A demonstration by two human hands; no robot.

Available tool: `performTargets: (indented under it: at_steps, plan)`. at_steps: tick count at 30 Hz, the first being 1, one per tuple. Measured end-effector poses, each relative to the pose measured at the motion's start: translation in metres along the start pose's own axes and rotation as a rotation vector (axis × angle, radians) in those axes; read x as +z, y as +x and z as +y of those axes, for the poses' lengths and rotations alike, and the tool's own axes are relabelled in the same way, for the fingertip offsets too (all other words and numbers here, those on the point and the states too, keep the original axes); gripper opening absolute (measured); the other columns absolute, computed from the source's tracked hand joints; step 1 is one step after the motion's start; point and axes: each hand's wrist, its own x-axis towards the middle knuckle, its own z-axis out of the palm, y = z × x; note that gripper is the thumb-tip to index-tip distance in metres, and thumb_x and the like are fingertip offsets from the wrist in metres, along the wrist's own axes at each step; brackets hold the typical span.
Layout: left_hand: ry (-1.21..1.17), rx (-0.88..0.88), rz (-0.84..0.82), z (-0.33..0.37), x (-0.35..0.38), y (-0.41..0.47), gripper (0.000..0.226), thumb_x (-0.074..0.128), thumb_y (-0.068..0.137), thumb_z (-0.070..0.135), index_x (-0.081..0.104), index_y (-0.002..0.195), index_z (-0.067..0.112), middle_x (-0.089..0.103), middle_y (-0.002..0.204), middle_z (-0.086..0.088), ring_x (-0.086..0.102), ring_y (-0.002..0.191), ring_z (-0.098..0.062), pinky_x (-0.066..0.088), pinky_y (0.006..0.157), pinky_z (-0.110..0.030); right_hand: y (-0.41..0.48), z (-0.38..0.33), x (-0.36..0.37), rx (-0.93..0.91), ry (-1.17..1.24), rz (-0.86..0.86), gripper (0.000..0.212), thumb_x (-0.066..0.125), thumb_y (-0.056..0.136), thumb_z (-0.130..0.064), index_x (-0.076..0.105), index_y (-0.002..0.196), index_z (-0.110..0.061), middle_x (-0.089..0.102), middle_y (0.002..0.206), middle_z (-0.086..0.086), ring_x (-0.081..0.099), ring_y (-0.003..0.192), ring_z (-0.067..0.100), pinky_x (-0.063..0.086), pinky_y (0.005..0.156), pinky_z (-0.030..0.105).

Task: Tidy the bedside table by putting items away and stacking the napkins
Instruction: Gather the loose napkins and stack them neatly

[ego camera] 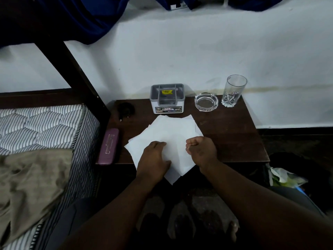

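Left hand [153, 159]: flat on white napkins [171, 130].
Right hand [201, 150]: fingers curled at napkins' edge, grip unclear.
Table [225, 134]: dark wood.

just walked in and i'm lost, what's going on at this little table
A person is working at a dark wooden bedside table. Both hands are on loose white paper napkins fanned out over its front edge: the left hand rests on them, the right hand curls its fingers at their right side, whether pinching a sheet is unclear. They are not yet a neat stack. Behind stand a grey and white plastic organiser box, a clear glass ashtray and a tall clear drinking glass.
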Motion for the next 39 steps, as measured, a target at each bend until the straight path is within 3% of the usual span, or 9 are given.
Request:
performTargets:
  at_steps: [5, 8, 12, 15, 21, 26, 32, 36, 39]
  plan:
    - [-0.016, 0.033, 0.036, 0.0, -0.005, 0.005, 0.051, 0.07, 0.09, 0.031, 0.061, 0.138, 0.015, 0.06, 0.138, -0.004, 0.054, 0.129, -0.023, 0.043, 0.112, -0.036, -0.004, -0.003, -0.004, -0.09, -0.123, -0.019, 0.019, 0.072, 0.08, -0.001, 0.078, 0.097, -0.008, 0.079, 0.096, 0.011, 0.075, 0.093, 0.027, 0.059, 0.091, 0.046]
    - [0.024, 0.044, 0.037, 0.0, -0.006, 0.008, 0.051, 0.071, 0.09, 0.025, 0.06, 0.139, 0.016, 0.059, 0.139, -0.004, 0.053, 0.131, -0.024, 0.042, 0.113, -0.038, -0.016, -0.006, -0.009, -0.301, -0.438, -0.109, 0.038, 0.083, 0.074, -0.016, 0.073, 0.111, -0.015, 0.071, 0.109, 0.004, 0.067, 0.103, 0.02, 0.052, 0.095, 0.031]
    - [0.044, 0.027, 0.023, 0.0, -0.007, 0.011, 0.056, 0.072, 0.089, 0.025, 0.058, 0.142, 0.017, 0.058, 0.141, -0.004, 0.051, 0.132, -0.024, 0.042, 0.113, -0.04, -0.024, -0.013, -0.011, -0.47, -0.747, -0.206, 0.052, 0.081, 0.079, -0.033, 0.066, 0.127, -0.019, 0.057, 0.128, 0.003, 0.052, 0.121, 0.024, 0.047, 0.101, 0.038]
    - [0.036, 0.024, 0.022, -0.001, -0.007, 0.011, 0.057, 0.073, 0.088, 0.025, 0.058, 0.142, 0.017, 0.058, 0.141, -0.004, 0.051, 0.132, -0.024, 0.042, 0.113, -0.039, -0.022, -0.014, -0.013, -0.528, -0.88, -0.182, 0.042, 0.073, 0.086, -0.04, 0.068, 0.125, -0.024, 0.058, 0.127, -0.001, 0.053, 0.119, 0.023, 0.048, 0.096, 0.035]
    - [0.005, 0.019, 0.023, -0.001, -0.009, 0.011, 0.056, 0.072, 0.088, 0.026, 0.058, 0.142, 0.018, 0.058, 0.141, -0.003, 0.051, 0.132, -0.022, 0.042, 0.114, -0.038, -0.023, -0.015, -0.01, -0.652, -1.043, -0.075, 0.023, 0.054, 0.095, -0.023, 0.075, 0.105, -0.023, 0.066, 0.109, 0.003, 0.06, 0.102, 0.027, 0.054, 0.077, 0.036]
    - [-0.074, 0.029, 0.125, 0.001, -0.011, 0.01, 0.05, 0.069, 0.085, 0.018, 0.062, 0.135, 0.018, 0.058, 0.138, -0.003, 0.049, 0.133, -0.024, 0.036, 0.114, -0.032, -0.023, -0.018, -0.011, -0.61, -0.875, -0.023, 0.021, 0.054, 0.094, -0.02, 0.076, 0.096, -0.023, 0.07, 0.102, 0.001, 0.06, 0.097, 0.025, 0.052, 0.076, 0.037]
    - [-0.565, -0.417, 0.506, 0.001, -0.009, 0.018, 0.019, 0.06, 0.092, 0.01, 0.06, 0.111, 0.007, 0.066, 0.111, -0.014, 0.064, 0.101, -0.033, 0.052, 0.094, -0.042, -0.023, -0.024, -0.018, -0.569, -0.691, 0.007, 0.014, 0.059, 0.094, -0.022, 0.073, 0.095, -0.024, 0.072, 0.098, -0.004, 0.062, 0.095, 0.021, 0.053, 0.078, 0.039]
    - [-1.315, -0.783, 0.216, 0.0, -0.021, 0.031, 0.046, 0.044, 0.106, 0.049, 0.051, 0.109, 0.004, 0.066, 0.095, -0.023, 0.068, 0.079, -0.034, 0.059, 0.071, -0.039, -0.026, -0.022, -0.022, -0.624, -0.686, -0.051, 0.014, 0.058, 0.095, -0.02, 0.072, 0.094, -0.021, 0.072, 0.096, -0.002, 0.063, 0.093, 0.023, 0.052, 0.079, 0.041]
    - [-1.358, -0.801, 0.03, 0.0, -0.027, 0.033, 0.06, 0.045, 0.101, 0.061, 0.057, 0.106, 0.003, 0.071, 0.096, -0.023, 0.073, 0.081, -0.034, 0.061, 0.065, -0.038, -0.03, -0.017, -0.024, -0.65, -0.725, -0.041, 0.014, 0.059, 0.095, -0.022, 0.073, 0.096, -0.022, 0.073, 0.099, -0.003, 0.064, 0.096, 0.023, 0.053, 0.08, 0.042]
